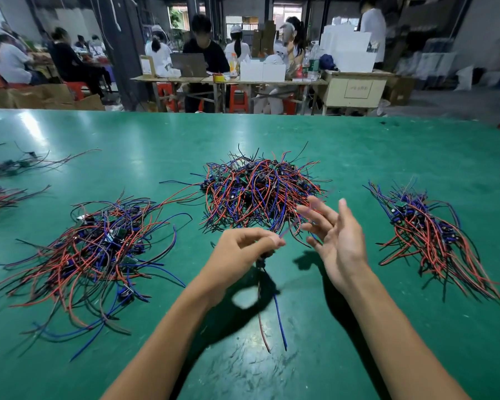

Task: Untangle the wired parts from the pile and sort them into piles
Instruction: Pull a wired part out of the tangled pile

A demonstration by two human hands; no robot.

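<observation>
Green table (127, 134); beyond, seated workers (204, 53) at wooden benches (228, 80).

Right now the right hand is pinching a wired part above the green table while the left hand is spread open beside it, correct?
Not quite: the hands are swapped. In the head view the left hand pinches the wired part, its wires dangling above the green table, while the right hand is spread open beside it.

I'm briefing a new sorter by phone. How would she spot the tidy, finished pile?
On the green table, look right of the big central heap, beyond the open right hand. That pile alone has wires combed parallel, fanning toward the near right.
</observation>
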